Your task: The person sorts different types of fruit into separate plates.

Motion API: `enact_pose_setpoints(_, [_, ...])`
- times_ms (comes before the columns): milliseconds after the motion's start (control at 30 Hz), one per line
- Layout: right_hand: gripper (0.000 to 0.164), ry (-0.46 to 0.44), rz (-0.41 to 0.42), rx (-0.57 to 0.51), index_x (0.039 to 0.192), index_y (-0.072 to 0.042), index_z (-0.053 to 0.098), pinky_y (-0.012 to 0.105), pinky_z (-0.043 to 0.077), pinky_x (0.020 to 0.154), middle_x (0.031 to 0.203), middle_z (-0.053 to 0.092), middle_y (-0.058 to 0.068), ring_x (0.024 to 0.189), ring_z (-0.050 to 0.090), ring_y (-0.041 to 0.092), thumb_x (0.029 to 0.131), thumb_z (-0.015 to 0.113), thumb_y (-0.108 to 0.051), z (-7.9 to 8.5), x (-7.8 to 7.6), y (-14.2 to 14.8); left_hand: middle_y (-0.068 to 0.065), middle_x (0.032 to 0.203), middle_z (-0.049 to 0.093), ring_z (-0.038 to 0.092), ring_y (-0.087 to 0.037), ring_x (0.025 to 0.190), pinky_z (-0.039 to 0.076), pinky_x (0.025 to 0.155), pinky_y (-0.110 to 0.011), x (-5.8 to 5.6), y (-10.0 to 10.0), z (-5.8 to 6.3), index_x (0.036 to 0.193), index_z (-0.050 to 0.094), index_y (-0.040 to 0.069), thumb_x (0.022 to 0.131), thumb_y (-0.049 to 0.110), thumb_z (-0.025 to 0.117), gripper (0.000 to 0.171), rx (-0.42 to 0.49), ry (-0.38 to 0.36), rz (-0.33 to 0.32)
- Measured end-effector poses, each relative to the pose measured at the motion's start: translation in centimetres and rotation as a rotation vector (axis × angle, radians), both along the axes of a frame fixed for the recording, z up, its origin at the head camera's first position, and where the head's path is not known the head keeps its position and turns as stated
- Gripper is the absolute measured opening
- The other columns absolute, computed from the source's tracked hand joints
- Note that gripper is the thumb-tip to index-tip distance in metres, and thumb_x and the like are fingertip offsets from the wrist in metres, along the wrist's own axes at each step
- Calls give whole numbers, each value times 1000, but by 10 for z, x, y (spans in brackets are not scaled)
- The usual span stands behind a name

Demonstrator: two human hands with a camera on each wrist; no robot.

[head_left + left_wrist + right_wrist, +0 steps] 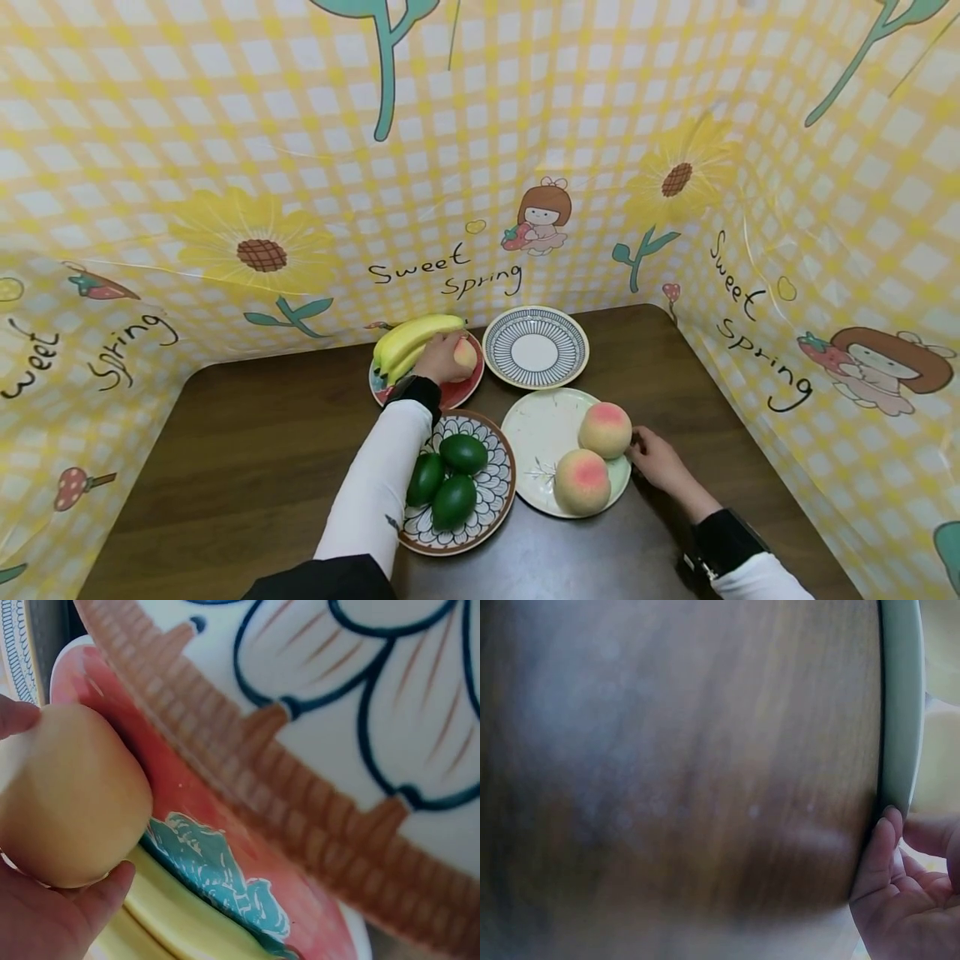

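Observation:
My left hand [437, 360] grips a peach [465, 355] at the red plate [474, 385], thumb and fingers on opposite sides of it. A bunch of yellow bananas [412, 340] lies on that plate, left of the peach. In the left wrist view, the peach [75, 799] overlaps the red plate, and a fingertip is close to a banana [187, 915]. My right hand [663, 467] pinches the right rim of the pale green plate [534, 425], thumb over the edge. On this plate sit two peaches, one farther back [606, 429] and one nearer [582, 483].
A brown-rimmed plate [501, 522] with three smooth dark green oval fruits stands below my left forearm. Behind the green plate is a blue-striped plate [536, 346]. Yellow checked cloth [450, 192] surrounds the back and sides of the brown wooden table [247, 467].

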State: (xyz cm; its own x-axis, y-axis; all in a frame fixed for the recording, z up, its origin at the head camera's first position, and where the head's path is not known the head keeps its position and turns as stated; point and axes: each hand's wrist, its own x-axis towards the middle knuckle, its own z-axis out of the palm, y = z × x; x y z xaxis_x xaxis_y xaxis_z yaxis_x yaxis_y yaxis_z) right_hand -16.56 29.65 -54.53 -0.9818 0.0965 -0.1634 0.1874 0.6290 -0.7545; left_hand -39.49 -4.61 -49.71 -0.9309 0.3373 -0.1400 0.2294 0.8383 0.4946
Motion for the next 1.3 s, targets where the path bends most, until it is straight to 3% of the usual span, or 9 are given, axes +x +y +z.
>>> enact_pose_setpoints(133, [30,-8,4,1,124,16,53,28,48,60,79,53,8,66,55,16,99,54,-3,-1,0,0,-26,158,38,48,-46,138,47,109,-55,6,0,5,153,46,16,81,22,76,78,-42,-19,9])
enact_pose_setpoints(367, [33,-9,7,2,126,17,52,30,48,59,79,54,9,64,55,16,99,53,-3,0,0,0,-22,148,50,53,-40,131,50,105,-53,11,-7,9,141,56,14,80,27,76,66,-103,4,29])
enact_pose_setpoints(500, [35,-4,8,-3,127,17,51,29,48,58,77,56,9,61,54,16,99,54,-3,-1,0,1,-19,145,55,55,-37,130,48,108,-50,13,-12,13,138,61,11,81,28,74,61,-110,29,16])
enact_pose_setpoints(800, [34,4,12,-14,126,17,51,29,47,57,77,55,8,61,54,16,99,54,-3,-2,0,1,-22,155,46,51,-38,137,46,112,-50,14,-22,12,150,49,12,83,29,77,75,-79,-10,55])
enact_pose_setpoints(1300, [33,1,-1,-14,125,16,52,28,47,57,77,54,8,61,54,16,100,54,-4,-2,-1,0,-29,155,42,52,-42,134,45,111,-52,16,-23,1,157,36,10,84,28,76,85,19,-53,109])
